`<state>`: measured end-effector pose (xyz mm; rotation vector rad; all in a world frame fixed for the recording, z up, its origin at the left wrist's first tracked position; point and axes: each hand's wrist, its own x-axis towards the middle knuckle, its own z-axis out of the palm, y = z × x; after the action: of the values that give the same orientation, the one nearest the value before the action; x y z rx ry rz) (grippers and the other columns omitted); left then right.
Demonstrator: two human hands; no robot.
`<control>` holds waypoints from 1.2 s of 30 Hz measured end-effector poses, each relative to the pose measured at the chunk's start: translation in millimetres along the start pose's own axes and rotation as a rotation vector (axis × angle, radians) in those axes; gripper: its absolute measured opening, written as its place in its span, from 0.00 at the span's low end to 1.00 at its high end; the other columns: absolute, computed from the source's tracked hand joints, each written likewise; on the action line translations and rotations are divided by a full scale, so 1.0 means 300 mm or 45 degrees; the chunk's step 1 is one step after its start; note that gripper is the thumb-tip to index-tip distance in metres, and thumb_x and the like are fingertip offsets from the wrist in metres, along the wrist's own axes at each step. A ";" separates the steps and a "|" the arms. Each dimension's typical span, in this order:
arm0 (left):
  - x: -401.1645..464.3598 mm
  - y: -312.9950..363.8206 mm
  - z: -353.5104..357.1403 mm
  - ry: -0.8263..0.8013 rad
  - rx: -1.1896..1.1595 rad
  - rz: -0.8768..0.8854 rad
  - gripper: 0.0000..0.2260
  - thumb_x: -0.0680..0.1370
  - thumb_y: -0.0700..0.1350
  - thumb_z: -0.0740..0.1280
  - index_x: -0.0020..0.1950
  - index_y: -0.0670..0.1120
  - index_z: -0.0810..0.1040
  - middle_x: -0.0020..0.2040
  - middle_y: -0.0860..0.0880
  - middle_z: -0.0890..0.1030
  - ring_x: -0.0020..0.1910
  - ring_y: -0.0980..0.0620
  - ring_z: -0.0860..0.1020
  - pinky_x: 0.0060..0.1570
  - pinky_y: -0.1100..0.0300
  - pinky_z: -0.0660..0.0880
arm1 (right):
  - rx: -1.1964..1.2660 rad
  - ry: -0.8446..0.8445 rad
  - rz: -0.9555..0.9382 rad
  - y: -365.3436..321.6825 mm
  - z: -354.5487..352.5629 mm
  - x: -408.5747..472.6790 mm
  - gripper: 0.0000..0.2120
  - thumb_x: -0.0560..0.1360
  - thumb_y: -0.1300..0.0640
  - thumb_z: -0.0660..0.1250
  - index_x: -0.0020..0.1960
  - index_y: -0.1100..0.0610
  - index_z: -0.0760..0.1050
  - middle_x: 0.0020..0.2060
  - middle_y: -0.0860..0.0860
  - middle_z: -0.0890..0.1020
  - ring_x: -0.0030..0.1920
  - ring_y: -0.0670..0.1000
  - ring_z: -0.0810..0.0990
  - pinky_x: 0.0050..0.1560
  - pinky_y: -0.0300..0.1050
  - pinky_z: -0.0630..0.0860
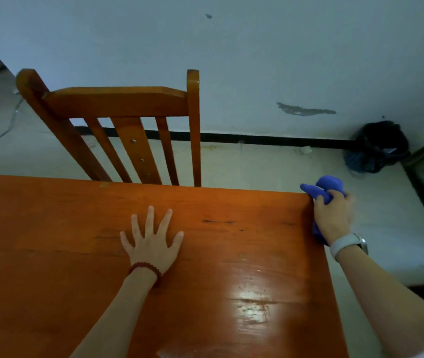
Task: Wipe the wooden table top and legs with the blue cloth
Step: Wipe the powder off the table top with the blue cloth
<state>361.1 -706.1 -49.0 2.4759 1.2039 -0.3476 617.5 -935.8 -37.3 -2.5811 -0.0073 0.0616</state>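
wooden table [63, 254] spreads under my palm | wooden chair [118, 125] beyond my left fingertips, tucked to the far edge | my left hand [152, 241] flat, fingers spread wide on the top | my right hand [332, 215] clutches the bunched blue cloth [327, 184] at the table's far right corner

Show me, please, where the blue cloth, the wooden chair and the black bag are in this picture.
blue cloth [328, 183]: head view, bunched upper part above the fingers.
wooden chair [118, 101]: head view, top rail of the backrest.
black bag [380, 146]: head view, middle of the bag.
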 end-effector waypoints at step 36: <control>-0.371 1.107 0.296 -0.566 -0.985 0.564 0.11 0.72 0.47 0.70 0.51 0.48 0.72 0.47 0.51 0.76 0.46 0.52 0.75 0.42 0.66 0.70 | 0.631 -0.130 0.319 0.603 -0.474 0.007 0.15 0.73 0.62 0.58 0.57 0.65 0.75 0.45 0.57 0.78 0.42 0.53 0.77 0.44 0.41 0.75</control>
<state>551.8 -1011.2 -16.7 1.7774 0.4518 -0.2274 624.7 -1164.6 -13.2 -2.0690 0.2615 0.2546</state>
